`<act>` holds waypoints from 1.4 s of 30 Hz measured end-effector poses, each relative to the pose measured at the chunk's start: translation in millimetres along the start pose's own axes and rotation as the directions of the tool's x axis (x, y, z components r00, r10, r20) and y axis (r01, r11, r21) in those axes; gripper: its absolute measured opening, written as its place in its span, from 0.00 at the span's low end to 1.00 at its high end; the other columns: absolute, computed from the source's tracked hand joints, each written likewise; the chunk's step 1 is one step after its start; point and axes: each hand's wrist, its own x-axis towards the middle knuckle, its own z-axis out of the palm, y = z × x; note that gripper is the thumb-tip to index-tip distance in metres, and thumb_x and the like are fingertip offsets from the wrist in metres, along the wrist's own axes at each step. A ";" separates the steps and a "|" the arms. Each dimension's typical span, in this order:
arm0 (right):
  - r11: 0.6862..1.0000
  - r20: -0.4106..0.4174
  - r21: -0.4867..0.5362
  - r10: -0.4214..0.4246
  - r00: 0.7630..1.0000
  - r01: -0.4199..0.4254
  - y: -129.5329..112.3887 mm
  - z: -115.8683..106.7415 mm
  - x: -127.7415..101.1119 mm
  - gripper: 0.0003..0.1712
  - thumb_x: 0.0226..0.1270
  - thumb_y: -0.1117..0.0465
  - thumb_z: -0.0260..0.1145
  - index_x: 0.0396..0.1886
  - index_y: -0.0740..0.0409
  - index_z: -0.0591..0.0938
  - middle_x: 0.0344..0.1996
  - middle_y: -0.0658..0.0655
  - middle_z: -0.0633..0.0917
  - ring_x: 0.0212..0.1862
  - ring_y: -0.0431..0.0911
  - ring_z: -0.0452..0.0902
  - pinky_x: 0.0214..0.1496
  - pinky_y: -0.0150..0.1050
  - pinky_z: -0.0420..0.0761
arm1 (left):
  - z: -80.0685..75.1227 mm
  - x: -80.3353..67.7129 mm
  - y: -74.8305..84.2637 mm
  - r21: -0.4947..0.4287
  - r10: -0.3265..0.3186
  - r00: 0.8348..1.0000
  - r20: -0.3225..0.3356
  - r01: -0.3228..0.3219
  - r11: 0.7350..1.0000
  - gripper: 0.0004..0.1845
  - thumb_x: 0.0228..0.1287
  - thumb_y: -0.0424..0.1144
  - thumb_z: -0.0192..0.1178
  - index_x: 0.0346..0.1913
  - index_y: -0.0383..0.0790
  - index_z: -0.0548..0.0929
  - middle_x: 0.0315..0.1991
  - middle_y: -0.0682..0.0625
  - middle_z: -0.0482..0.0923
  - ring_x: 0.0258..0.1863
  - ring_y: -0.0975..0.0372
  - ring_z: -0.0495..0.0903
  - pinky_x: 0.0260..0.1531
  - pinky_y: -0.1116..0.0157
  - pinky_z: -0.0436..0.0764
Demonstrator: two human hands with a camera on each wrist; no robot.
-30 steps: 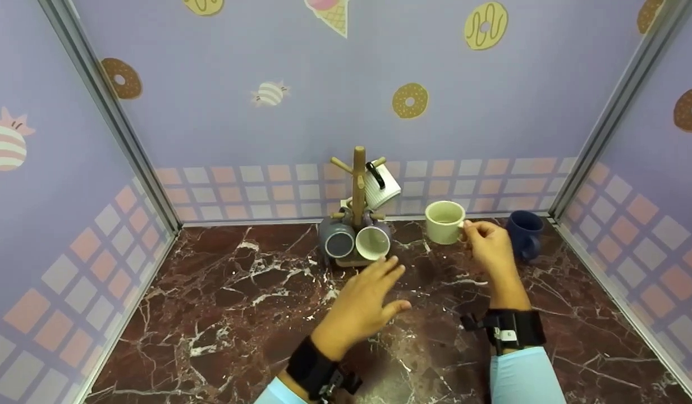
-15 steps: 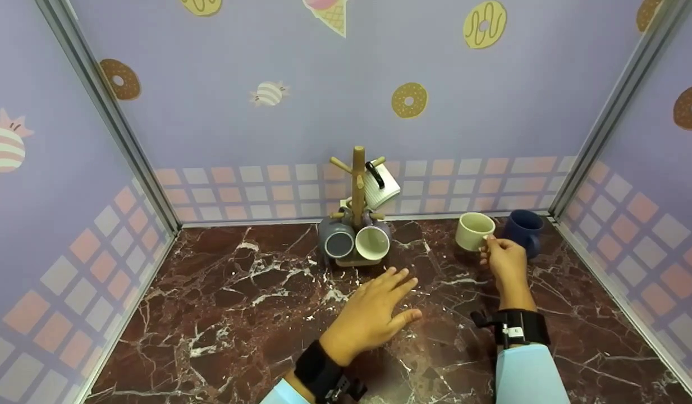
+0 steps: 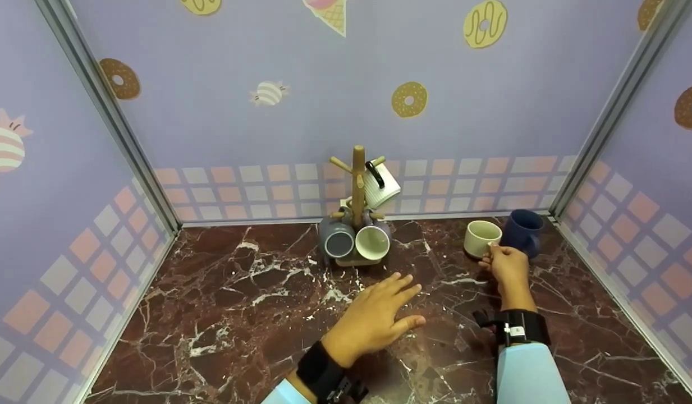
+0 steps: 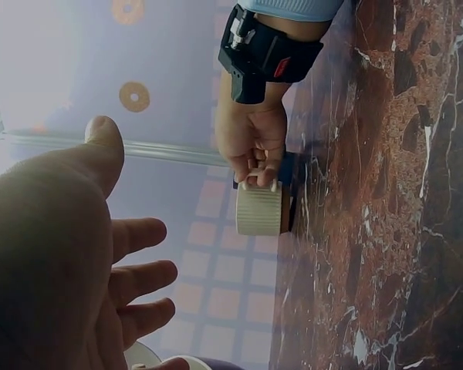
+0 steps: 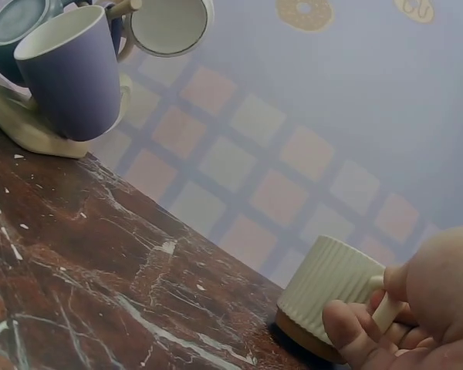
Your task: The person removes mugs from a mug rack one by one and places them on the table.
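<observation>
My right hand [image 3: 509,270] pinches the handle of a cream ribbed mug [image 3: 478,238] with a brown base [image 5: 305,337]. The mug is upright, at or just above the tabletop; I cannot tell whether it touches. Right beside it stands a dark blue mug [image 3: 523,229]. My left hand [image 3: 374,317] is held over the counter with its fingers spread, and it holds nothing. In front of it is a wooden mug tree [image 3: 358,185]. Hanging there are a grey-blue mug [image 3: 339,243], a purple mug with a pale inside [image 5: 73,73], and a white mug with a black handle [image 3: 383,188].
The dark red marbled counter [image 3: 239,314] is enclosed by lilac patterned walls [image 3: 211,84] at the back and both sides. Metal corner posts [image 3: 615,106] rise where the walls meet. The dark blue mug is close to the right back corner.
My right hand has carried the cream mug rightward and down, from beside the mug tree to beside the dark blue mug. My left hand has drawn back slightly from the tree.
</observation>
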 end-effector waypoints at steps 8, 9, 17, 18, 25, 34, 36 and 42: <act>0.999 0.051 0.044 0.027 0.998 -0.029 3.7 -3.8 4.2 0.28 0.92 0.67 0.55 0.79 0.82 0.70 0.42 0.56 0.90 0.35 0.34 0.87 0.45 0.28 0.93 | -0.9 -0.4 -1.3 0.001 -0.005 1.000 0.006 0.005 1.000 0.43 0.83 0.77 0.43 0.90 0.60 0.66 0.93 0.56 0.56 0.93 0.54 0.58 0.91 0.40 0.63; 0.999 0.052 0.043 0.027 0.998 -0.029 3.6 -4.0 4.5 0.28 0.92 0.67 0.55 0.80 0.82 0.70 0.43 0.56 0.90 0.36 0.34 0.88 0.45 0.27 0.93 | -0.8 -0.4 -1.6 -0.001 -0.007 1.000 0.009 0.007 1.000 0.43 0.83 0.77 0.43 0.90 0.60 0.67 0.93 0.56 0.56 0.93 0.53 0.57 0.91 0.40 0.63; 0.998 0.040 0.055 0.035 0.999 -0.037 0.3 -6.8 7.4 0.30 0.89 0.70 0.56 0.83 0.79 0.69 0.43 0.55 0.89 0.37 0.36 0.89 0.44 0.28 0.93 | -0.4 1.1 -3.0 -0.013 -0.017 1.000 0.019 0.017 1.000 0.43 0.82 0.77 0.47 0.90 0.62 0.66 0.93 0.57 0.55 0.93 0.53 0.57 0.91 0.41 0.62; 0.998 0.034 0.050 0.038 0.999 -0.040 -0.2 -7.1 7.3 0.30 0.89 0.69 0.57 0.83 0.78 0.69 0.42 0.54 0.89 0.37 0.36 0.89 0.43 0.29 0.93 | -0.5 1.2 -3.1 -0.015 -0.018 1.000 0.021 0.019 1.000 0.43 0.82 0.77 0.47 0.90 0.62 0.66 0.93 0.57 0.55 0.94 0.53 0.56 0.91 0.41 0.61; 0.996 -0.066 -0.091 0.013 0.998 -0.019 -9.5 -11.7 0.8 0.27 0.86 0.61 0.64 0.77 0.70 0.80 0.40 0.54 0.92 0.32 0.38 0.88 0.37 0.32 0.92 | -2.2 0.5 -2.8 -0.010 -0.021 1.000 0.024 0.021 1.000 0.44 0.81 0.77 0.47 0.90 0.61 0.66 0.94 0.56 0.54 0.94 0.54 0.56 0.92 0.42 0.60; 0.937 -0.143 -0.335 -0.150 0.978 0.095 -35.6 -12.6 -12.4 0.28 0.85 0.55 0.62 0.76 0.64 0.83 0.73 0.70 0.84 0.72 0.60 0.79 0.76 0.50 0.78 | -11.4 -0.4 -5.7 -0.012 -0.026 1.000 -0.007 0.026 1.000 0.42 0.83 0.72 0.52 0.90 0.57 0.67 0.93 0.54 0.56 0.93 0.51 0.57 0.91 0.41 0.61; 0.932 -0.135 -0.341 -0.176 0.975 0.121 -41.3 -8.5 -16.4 0.28 0.85 0.56 0.62 0.75 0.63 0.84 0.72 0.70 0.85 0.72 0.60 0.80 0.76 0.50 0.78 | -13.9 -1.1 -7.4 -0.006 -0.032 0.999 -0.017 0.032 0.999 0.42 0.82 0.73 0.51 0.90 0.57 0.67 0.93 0.54 0.56 0.93 0.52 0.57 0.91 0.41 0.62; 0.906 -0.068 -0.360 -0.265 0.962 0.224 -53.7 5.9 -27.7 0.26 0.85 0.58 0.62 0.75 0.64 0.84 0.71 0.70 0.87 0.72 0.60 0.83 0.76 0.49 0.80 | -19.5 -2.0 -14.4 -0.008 -0.036 0.998 -0.053 0.036 0.999 0.43 0.82 0.73 0.51 0.89 0.56 0.68 0.93 0.53 0.56 0.93 0.51 0.57 0.90 0.39 0.63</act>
